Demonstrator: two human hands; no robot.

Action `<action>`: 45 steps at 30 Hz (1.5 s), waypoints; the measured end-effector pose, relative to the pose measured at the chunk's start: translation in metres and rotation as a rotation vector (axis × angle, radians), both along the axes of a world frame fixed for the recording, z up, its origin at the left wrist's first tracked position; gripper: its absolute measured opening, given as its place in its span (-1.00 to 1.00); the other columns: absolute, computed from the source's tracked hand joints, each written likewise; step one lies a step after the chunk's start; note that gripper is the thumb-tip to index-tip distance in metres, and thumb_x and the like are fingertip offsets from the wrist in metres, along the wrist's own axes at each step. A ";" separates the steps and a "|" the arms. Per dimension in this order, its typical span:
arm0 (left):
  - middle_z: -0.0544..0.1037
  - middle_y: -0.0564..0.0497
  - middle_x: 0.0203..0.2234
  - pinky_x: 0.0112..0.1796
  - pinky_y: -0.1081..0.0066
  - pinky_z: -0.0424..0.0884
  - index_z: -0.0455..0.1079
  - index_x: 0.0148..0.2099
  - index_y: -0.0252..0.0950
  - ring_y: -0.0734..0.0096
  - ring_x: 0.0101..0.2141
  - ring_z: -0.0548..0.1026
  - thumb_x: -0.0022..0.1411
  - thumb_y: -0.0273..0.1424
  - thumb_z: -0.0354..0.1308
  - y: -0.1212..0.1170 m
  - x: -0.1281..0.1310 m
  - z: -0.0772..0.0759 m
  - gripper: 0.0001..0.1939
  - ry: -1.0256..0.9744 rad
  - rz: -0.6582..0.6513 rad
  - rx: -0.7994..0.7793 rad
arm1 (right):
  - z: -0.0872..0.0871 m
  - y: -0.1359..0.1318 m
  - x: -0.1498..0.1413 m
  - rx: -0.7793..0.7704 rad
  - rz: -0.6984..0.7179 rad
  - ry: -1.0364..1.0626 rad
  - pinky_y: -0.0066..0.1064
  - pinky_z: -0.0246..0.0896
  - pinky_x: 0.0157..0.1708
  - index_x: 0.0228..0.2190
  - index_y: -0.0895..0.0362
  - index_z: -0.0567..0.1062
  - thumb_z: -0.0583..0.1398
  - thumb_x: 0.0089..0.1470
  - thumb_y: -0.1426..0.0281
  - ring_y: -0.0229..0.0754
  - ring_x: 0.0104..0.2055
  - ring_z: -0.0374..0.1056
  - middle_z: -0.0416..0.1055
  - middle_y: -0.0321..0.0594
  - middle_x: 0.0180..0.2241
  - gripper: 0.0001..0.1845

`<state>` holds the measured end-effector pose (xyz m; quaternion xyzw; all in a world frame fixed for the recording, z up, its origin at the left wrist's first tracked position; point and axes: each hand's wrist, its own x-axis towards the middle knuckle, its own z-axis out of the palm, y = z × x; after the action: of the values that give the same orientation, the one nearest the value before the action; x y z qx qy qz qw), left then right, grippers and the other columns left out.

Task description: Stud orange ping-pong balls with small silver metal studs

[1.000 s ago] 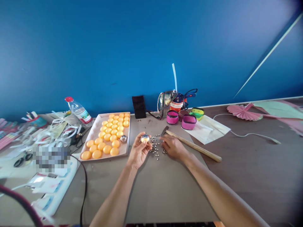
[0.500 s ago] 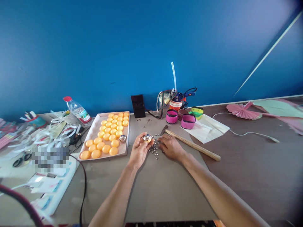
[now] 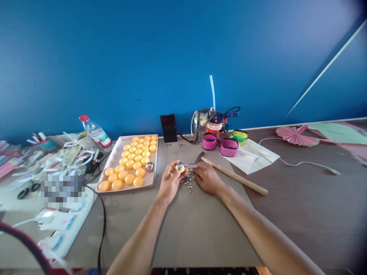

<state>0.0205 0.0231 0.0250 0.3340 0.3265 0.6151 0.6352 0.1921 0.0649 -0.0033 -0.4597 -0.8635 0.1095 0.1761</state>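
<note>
My left hand (image 3: 169, 182) is closed around an orange ball (image 3: 179, 171) whose upper side is shiny silver, and it holds the ball above the table. My right hand (image 3: 207, 177) rests low at the right edge of a loose scatter of small steel balls (image 3: 188, 182). Its fingers are bent down among them, and whatever is between the fingertips is too small to make out. Just beyond the right hand lies a hammer (image 3: 235, 177) with a wooden handle. To the left, a shallow cardboard tray (image 3: 114, 152) carries rows of orange balls (image 3: 123, 175) and one silver-studded ball (image 3: 149, 166).
Behind stand a black phone-like slab (image 3: 168, 128), pink mesh cases (image 3: 228, 148) and an orange-and-white cup (image 3: 214, 127). White paper (image 3: 258, 160) lies at the right. A tilted bottle (image 3: 99, 135), scissors (image 3: 27, 190), white strips and a black cable (image 3: 103, 217) crowd the left.
The whole view has shifted slightly, so things sit a little to the right. Both hands keep nearly the same pose, the left one still holding the ball.
</note>
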 end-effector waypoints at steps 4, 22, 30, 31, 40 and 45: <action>0.49 0.01 -0.29 -0.14 0.34 0.34 0.28 -0.10 -0.25 0.41 -0.28 0.50 0.03 -0.44 0.22 0.000 -0.001 0.002 -0.66 -0.044 0.004 -0.017 | -0.001 0.000 0.000 -0.004 -0.006 0.018 -0.34 0.05 -0.16 -0.13 0.10 0.45 0.12 0.05 0.37 -0.14 -0.18 0.25 0.34 -0.15 -0.27 -0.69; 0.49 0.07 -0.41 -0.40 0.53 0.34 0.28 -0.14 -0.22 0.55 -0.48 0.46 -0.05 -0.38 0.29 0.007 -0.011 -0.004 -0.61 -0.203 0.165 -0.140 | 0.004 0.008 -0.004 0.125 -0.009 0.384 -0.36 0.20 -0.24 -0.22 0.16 0.44 0.03 0.09 0.47 -0.19 -0.26 0.30 0.39 -0.14 -0.32 -0.76; 0.48 0.07 -0.41 -0.41 0.51 0.31 0.26 -0.13 -0.23 0.55 -0.50 0.44 -0.03 -0.37 0.26 0.011 -0.010 -0.011 -0.61 -0.209 0.234 -0.115 | 0.038 0.046 -0.045 0.267 -0.063 0.064 -0.28 0.08 -0.12 -0.05 0.13 0.36 0.01 0.11 0.44 -0.10 -0.14 0.23 0.39 -0.11 -0.19 -0.65; 0.48 0.07 -0.41 -0.42 0.51 0.31 0.25 -0.13 -0.23 0.55 -0.50 0.44 -0.02 -0.36 0.25 0.011 -0.010 -0.010 -0.62 -0.205 0.244 -0.113 | 0.040 0.056 -0.054 0.271 -0.080 0.007 -0.27 0.07 -0.12 -0.01 0.13 0.33 0.00 0.12 0.43 -0.09 -0.12 0.22 0.39 -0.09 -0.17 -0.62; 0.47 0.04 -0.43 -0.41 0.48 0.32 0.24 -0.12 -0.25 0.51 -0.49 0.43 0.00 -0.35 0.22 0.011 -0.014 -0.009 -0.63 -0.195 0.298 -0.141 | 0.047 0.134 -0.110 0.240 -0.145 -0.274 -0.22 -0.04 -0.12 0.19 0.15 0.03 -0.09 0.09 0.54 -0.02 -0.09 0.19 0.38 0.00 -0.18 -0.40; 0.46 0.05 -0.46 -0.39 0.47 0.32 0.24 -0.10 -0.25 0.48 -0.47 0.44 -0.02 -0.33 0.24 0.012 -0.013 -0.010 -0.58 -0.189 0.308 -0.174 | 0.044 0.144 -0.107 0.228 -0.220 -0.185 -0.22 -0.05 -0.10 0.06 0.16 0.24 -0.07 0.12 0.46 -0.02 -0.07 0.18 0.34 0.03 -0.14 -0.55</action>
<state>0.0079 0.0347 0.0149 0.1648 0.3646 0.7031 0.5878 0.0847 0.2084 0.0408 -0.5365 -0.8274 -0.0517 0.1579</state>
